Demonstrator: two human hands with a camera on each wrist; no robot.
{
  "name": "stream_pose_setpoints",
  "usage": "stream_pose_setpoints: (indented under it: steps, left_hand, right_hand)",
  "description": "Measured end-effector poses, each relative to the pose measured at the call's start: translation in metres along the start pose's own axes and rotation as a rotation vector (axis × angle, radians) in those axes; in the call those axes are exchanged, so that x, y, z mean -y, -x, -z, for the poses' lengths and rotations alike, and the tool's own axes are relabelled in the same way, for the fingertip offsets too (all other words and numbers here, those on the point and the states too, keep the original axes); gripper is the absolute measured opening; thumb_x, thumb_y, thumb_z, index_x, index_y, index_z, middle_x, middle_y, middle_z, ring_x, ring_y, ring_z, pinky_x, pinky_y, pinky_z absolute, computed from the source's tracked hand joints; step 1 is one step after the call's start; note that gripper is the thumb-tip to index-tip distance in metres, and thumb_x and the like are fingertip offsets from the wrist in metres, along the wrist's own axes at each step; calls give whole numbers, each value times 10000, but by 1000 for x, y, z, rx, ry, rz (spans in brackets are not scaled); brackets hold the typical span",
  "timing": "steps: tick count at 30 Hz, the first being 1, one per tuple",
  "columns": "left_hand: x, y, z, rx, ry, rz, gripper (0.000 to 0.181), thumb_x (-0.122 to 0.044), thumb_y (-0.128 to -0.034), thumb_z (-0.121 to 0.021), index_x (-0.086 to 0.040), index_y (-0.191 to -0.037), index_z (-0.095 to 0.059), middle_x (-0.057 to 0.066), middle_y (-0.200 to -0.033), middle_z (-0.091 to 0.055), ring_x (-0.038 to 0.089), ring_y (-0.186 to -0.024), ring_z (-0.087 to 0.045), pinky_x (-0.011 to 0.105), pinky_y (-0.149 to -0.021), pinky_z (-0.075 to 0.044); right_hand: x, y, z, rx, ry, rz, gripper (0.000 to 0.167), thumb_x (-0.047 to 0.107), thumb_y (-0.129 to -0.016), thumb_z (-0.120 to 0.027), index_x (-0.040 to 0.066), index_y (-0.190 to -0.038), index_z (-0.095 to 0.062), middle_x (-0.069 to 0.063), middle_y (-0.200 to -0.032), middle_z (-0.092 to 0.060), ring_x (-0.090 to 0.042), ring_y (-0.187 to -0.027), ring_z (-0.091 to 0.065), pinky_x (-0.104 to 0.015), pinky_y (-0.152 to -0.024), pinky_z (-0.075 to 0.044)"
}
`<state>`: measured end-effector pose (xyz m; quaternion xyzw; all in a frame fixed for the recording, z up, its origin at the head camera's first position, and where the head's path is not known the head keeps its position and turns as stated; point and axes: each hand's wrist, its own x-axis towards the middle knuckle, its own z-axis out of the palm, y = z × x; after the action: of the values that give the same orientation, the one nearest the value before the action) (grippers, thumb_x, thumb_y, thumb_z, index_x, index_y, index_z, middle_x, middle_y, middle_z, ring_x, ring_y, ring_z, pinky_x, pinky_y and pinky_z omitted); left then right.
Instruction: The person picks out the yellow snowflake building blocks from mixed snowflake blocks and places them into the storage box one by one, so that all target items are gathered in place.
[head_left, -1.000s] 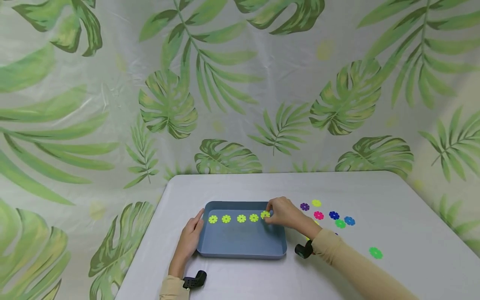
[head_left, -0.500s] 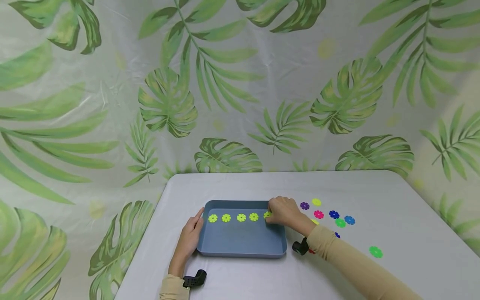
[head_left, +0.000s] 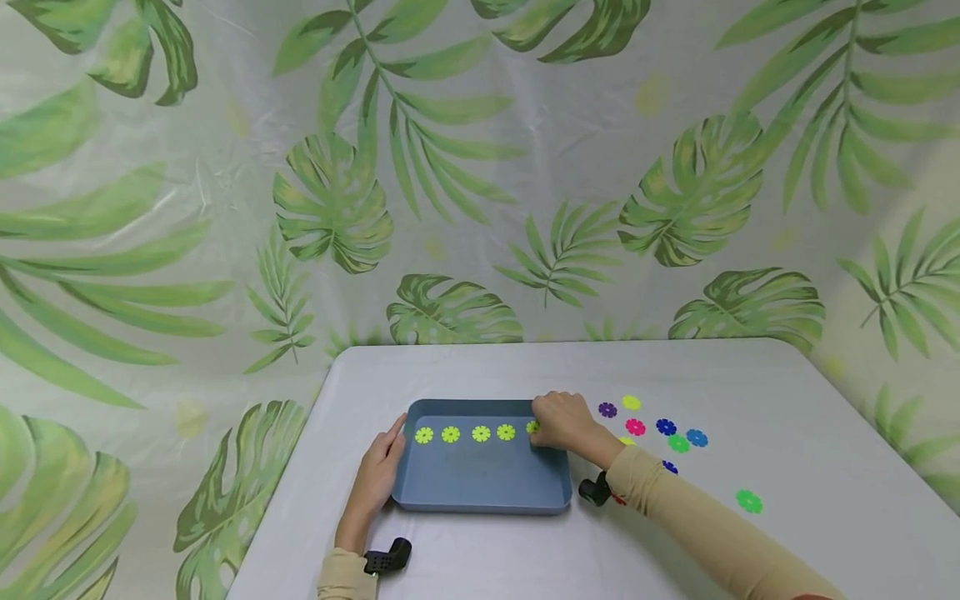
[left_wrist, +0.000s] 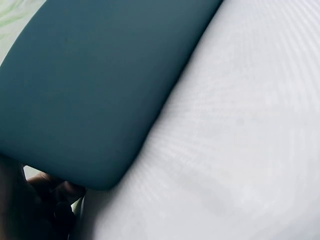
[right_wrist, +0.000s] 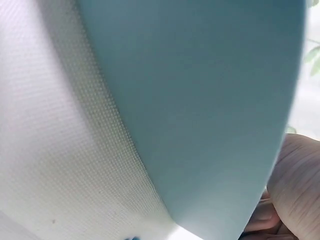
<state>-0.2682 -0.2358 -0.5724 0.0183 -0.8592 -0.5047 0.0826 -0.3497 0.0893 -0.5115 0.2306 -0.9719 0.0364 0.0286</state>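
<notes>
A shallow blue-grey tray (head_left: 480,487) lies on the table. My left hand (head_left: 377,468) holds it by its left side, with fingers against the outer wall; in the left wrist view the fingers (left_wrist: 50,187) show dimly past the tray's corner. Inside, yellow-green flower-shaped discs (head_left: 481,433) form a row across the back half. My right hand (head_left: 562,421) reaches over the right wall with bent fingers and pinches a yellow-green flower-shaped disc (head_left: 532,427) at the row's right end. That disc is mostly covered, as are the fingertips.
Right of the tray, loose flower-shaped discs in several colours lie on the white table (head_left: 750,400), among them purple (head_left: 607,410), pink (head_left: 635,427) and blue (head_left: 666,427) ones. A green disc (head_left: 748,501) sits farther right. A leaf-patterned curtain (head_left: 450,167) hangs behind the table.
My right hand has shifted slightly at the right end of the row, and its fingers now cover more of the disc there. The left hand and the tray hold their place.
</notes>
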Motion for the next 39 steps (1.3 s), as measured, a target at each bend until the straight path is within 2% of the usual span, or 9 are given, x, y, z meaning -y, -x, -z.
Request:
stream_pose_setpoints:
  steps: [9,11,13,15,17,19,25,33,39]
  left_hand:
    - [-2,-2,0,7,-10,-1,449,-286,-1111,-414,-188,-1549,-447,62,-919,-467,203,-757,-393,376,-753,-347]
    - [-2,-2,0,8,-5,1,449,-283,-1111,-417,-186,-1548,-448,65,-920,-469,205,-754,-392,376,-750,-348]
    - [-2,-1,-1,9,0,4,448,-280,-1111,-419,-183,-1547,-449,67,-919,-468,207,-752,-391,375,-749,-348]
    - [-2,-1,-1,11,1,7,449,-279,-1110,-420,-179,-1547,-449,64,-923,-473,204,-760,-396,373,-752,-349]
    - [-3,-1,-1,10,3,9,449,-279,-1110,-420,-177,-1546,-450,64,-922,-474,202,-760,-396,372,-753,-350]
    - [-3,0,-1,8,0,9,448,-276,-1110,-421,-176,-1546,-450,63,-918,-471,202,-755,-391,371,-751,-348]
    - [-4,1,1,5,-5,2,445,-259,-1110,-423,-168,-1545,-450,63,-927,-478,202,-769,-401,372,-762,-350]
    - [-6,2,2,-1,-18,-4,444,-248,-1110,-425,-159,-1544,-452,65,-947,-499,206,-788,-417,379,-778,-354]
    - [-7,2,1,2,-19,1,445,-247,-1111,-420,-151,-1545,-449,65,-943,-491,204,-785,-412,373,-769,-352]
  right_hand:
    - [-1,3,0,13,-30,-24,467,251,-756,-833,173,-524,-435,51,-515,-366,-119,-519,-359,-330,-502,-307]
    - [-2,6,1,9,-68,-29,436,251,-762,-836,164,-516,-486,47,-512,-400,-121,-521,-369,-327,-495,-312]
    - [-3,9,1,-3,-119,-43,322,272,-770,-847,150,-578,-619,55,-573,-520,-114,-553,-422,-323,-506,-359]
    - [-5,12,0,-14,-191,-59,203,287,-785,-850,133,-714,-741,38,-696,-645,-119,-606,-484,-328,-538,-416]
    - [-9,16,-1,-35,-270,-70,171,279,-807,-842,123,-854,-791,22,-815,-703,-118,-653,-528,-325,-579,-456]
    - [-14,21,-1,-63,-342,-74,173,254,-835,-821,106,-922,-797,28,-814,-696,-110,-651,-535,-300,-585,-456]
    - [-36,41,4,-180,-479,-69,117,168,-864,-781,82,-943,-790,53,-586,-512,-113,-515,-450,-256,-479,-332]
    - [-80,70,-7,-206,-480,-186,161,208,-897,-763,84,-996,-788,37,-636,-500,-143,-582,-451,-277,-526,-346]
    - [-108,89,-13,-209,-469,-236,216,205,-908,-748,37,-1041,-774,11,-623,-475,-149,-532,-415,-286,-488,-323]
